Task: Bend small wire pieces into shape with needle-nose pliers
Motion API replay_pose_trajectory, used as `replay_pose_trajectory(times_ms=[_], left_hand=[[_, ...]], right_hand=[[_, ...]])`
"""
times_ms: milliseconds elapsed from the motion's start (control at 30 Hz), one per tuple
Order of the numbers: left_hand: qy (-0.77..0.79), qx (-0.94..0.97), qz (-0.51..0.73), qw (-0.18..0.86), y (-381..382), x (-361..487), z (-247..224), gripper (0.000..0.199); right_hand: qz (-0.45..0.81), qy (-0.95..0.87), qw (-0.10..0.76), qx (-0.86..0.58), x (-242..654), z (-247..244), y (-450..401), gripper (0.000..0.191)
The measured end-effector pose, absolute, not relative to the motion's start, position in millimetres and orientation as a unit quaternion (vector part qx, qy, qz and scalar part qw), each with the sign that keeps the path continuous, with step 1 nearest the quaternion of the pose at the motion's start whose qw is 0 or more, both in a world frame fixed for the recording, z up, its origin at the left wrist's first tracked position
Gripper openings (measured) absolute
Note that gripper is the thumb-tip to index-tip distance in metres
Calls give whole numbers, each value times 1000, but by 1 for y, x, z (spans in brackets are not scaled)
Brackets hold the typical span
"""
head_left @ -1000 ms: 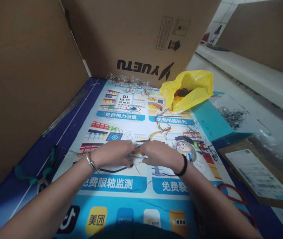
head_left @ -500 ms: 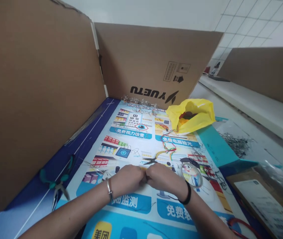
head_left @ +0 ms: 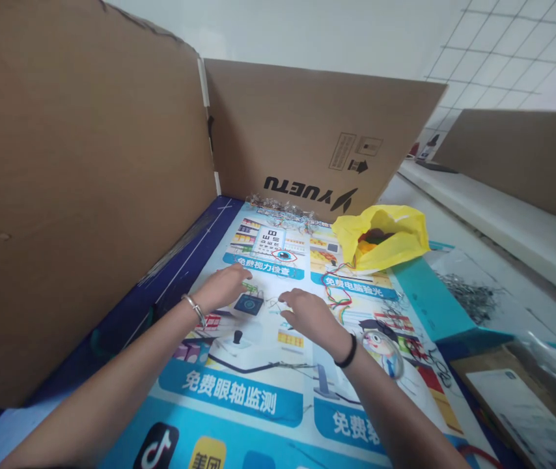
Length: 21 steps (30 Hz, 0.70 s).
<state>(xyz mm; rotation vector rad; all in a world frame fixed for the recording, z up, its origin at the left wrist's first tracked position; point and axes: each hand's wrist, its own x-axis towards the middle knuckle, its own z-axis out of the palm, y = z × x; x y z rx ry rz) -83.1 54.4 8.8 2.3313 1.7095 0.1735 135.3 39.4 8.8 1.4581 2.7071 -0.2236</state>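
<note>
Over the middle of the poster-covered table, my left hand (head_left: 226,286) reaches forward, palm down, with its fingers loosely bent and nothing seen in them. Its fingertips are near the printed eye chart. Beside it on the right, my right hand (head_left: 311,318) hovers with thumb and fingers apart, and I see nothing between them. Close to its fingertips lie thin bits of wire (head_left: 274,303). Twisted red, green and yellow wires (head_left: 339,298) lie beyond my right hand. Partly hidden behind my left forearm are teal-handled pliers (head_left: 98,342).
Tall cardboard panels (head_left: 302,130) wall the left and back. A pile of silvery wire scraps (head_left: 290,212) lies at the back. An open yellow bag (head_left: 407,238), a teal folder (head_left: 439,299), more wire scraps (head_left: 471,296) and a labelled cardboard package (head_left: 517,404) stand to the right.
My hands were together as fists near the centre. They have parted and moved forward, my left hand to the left. The dark-jawed tool by my right hand is no longer visible.
</note>
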Motion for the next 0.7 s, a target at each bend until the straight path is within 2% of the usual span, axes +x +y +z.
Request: replay_pose_trajectory(times_ms=[67,133,233,400,567,700], left_hand=[[567,811,52,134,60,-82,-3,32],[547,823,47,143,62,-78,-12,27],[530,834,50,145,59,-73,-22,21],[511,846,43,144,48,-66,-22,27],[539,829,26,149,43,-60,-9,25],[547,825,30,138,48,-49,-5,22]], right_hand=[[-59,876,57,475,126,3,47,25],[-51,876,73,475,120,-3,53,21],[-54,879,69,469,117,-11,60,21],[-74,885,59,456,121,-11,71,25],[-106,889,7,444,167,9,82,27],[-76,874,44,478,216,14,68,28]])
